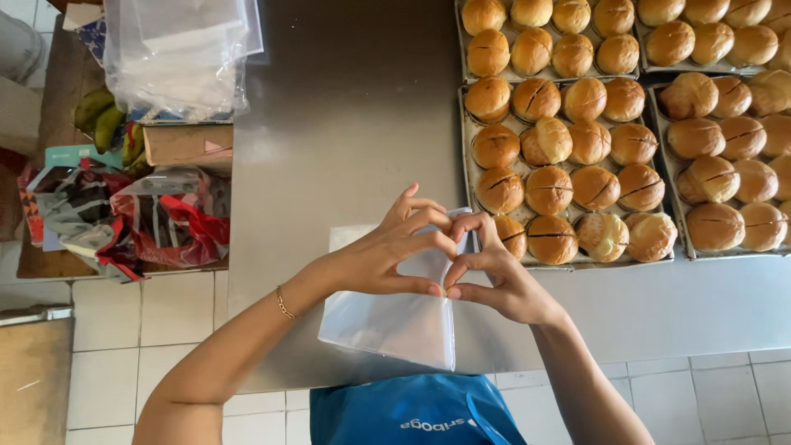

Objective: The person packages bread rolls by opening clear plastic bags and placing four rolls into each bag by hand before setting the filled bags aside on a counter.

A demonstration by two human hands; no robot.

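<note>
Left hand (395, 251) and right hand (494, 276) pinch, fingertips together, the top edge of a clear plastic bag (395, 325), apparently empty, over a steel table (346, 124); trays of split buns (568, 165) lie just beyond.

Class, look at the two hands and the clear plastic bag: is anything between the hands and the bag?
Nothing visible. The left hand and right hand both already pinch the top edge of the clear plastic bag over the steel table. The nearest bun tray lies beyond the hands.
</note>
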